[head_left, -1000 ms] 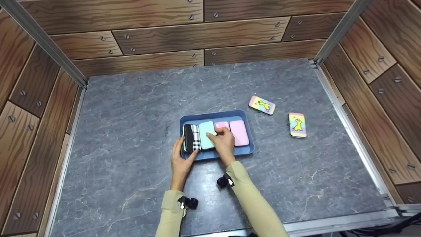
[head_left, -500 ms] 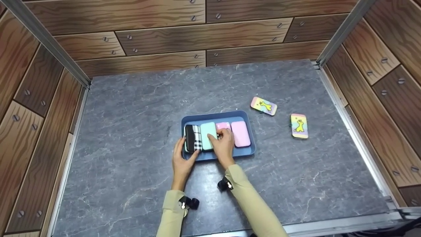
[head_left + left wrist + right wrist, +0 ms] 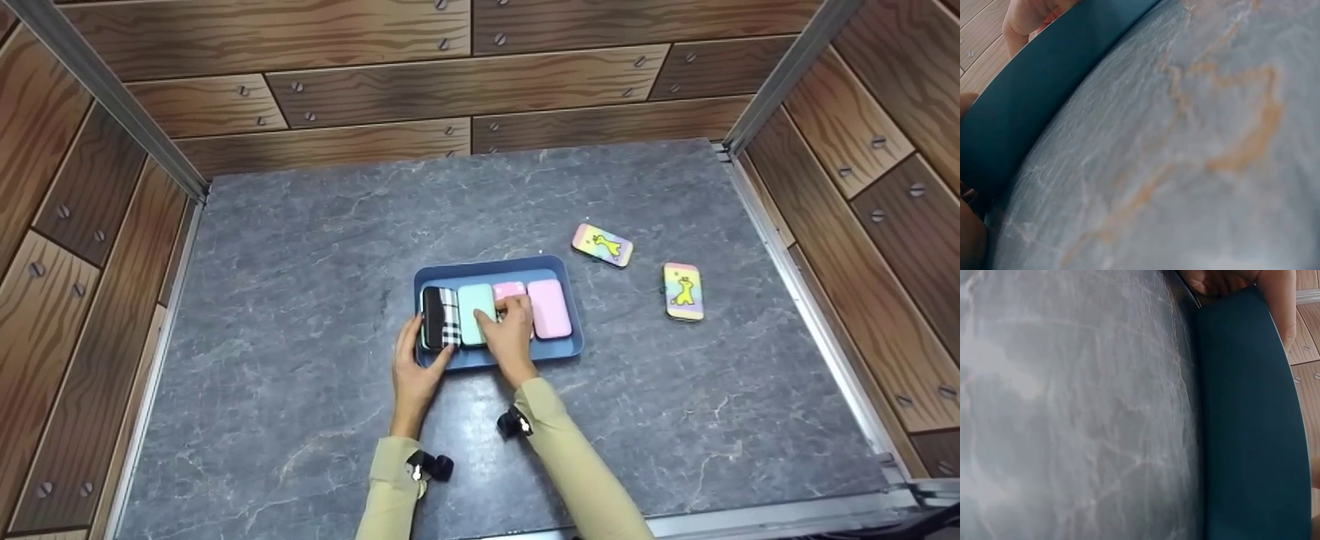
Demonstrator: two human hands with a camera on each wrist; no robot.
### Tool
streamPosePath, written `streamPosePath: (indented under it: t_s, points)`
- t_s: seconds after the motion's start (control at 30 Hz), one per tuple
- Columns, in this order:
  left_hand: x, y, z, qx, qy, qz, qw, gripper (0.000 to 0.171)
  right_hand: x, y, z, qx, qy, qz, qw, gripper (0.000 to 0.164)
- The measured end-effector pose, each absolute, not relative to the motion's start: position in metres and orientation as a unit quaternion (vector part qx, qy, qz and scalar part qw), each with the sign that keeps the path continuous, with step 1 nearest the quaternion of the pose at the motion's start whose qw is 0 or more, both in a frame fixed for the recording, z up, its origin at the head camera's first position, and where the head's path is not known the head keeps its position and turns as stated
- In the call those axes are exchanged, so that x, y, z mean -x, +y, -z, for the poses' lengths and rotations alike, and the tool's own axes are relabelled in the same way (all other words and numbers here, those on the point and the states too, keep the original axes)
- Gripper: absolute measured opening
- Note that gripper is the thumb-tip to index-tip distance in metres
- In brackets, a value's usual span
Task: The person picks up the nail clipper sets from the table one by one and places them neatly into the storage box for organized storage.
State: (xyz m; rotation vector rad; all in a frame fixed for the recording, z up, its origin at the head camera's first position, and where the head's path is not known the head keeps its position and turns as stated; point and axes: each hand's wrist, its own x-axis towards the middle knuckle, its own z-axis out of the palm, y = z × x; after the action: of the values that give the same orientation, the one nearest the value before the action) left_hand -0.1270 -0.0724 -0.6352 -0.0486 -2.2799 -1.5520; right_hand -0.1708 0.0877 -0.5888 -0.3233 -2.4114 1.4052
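Observation:
In the head view, a shallow blue tray [image 3: 487, 363] holds several small rounded cases in a row. My left hand [image 3: 414, 381] grips its near left corner, beside a black-and-plaid case [image 3: 440, 318]. In the right wrist view the left thumb [image 3: 1282, 309] hangs over the tray wall [image 3: 1252, 416]. My right hand [image 3: 510, 339] reaches inside with curled fingers and pinches a pink patterned case [image 3: 510, 288], which it mostly covers. Its thumb overlaps the edge of a mint case [image 3: 472, 300]. To the right lies a plain pink case [image 3: 550, 309].
Two rainbow cases with yellow giraffes lie outside the tray, one tilted case [image 3: 602, 245] behind its right corner and one upright case [image 3: 683, 292] farther right. Plank-patterned walls [image 3: 375, 90] bound the grey marbled table [image 3: 315, 225] at the back and sides.
The head view has shifted slightly. Both hands stay at the tray in nearly the same pose, and the cases show no clear movement.

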Motion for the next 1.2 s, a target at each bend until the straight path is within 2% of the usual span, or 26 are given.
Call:
streamPosePath:
  t_s: [0.23,0.47,0.73,1.2]
  points:
    - [0.127,-0.071,0.636,0.015,-0.807,0.56,0.186,0.07,0.171,0.09,0.588,0.111,-0.847,-0.496,0.153,0.03]
    - [0.127,-0.072,0.636,0.024,-0.799,0.565,0.204,0.068,0.171,0.091,0.588,0.101,-0.844,-0.503,0.157,0.029]
    - [0.129,-0.071,0.637,0.02,-0.803,0.559,0.205,0.068,0.172,0.099,0.582,0.091,-0.857,-0.495,0.106,0.028]
    - [0.127,-0.073,0.637,0.018,-0.805,0.56,0.193,0.07,0.18,0.122,0.572,0.067,-0.844,-0.529,0.053,0.019]
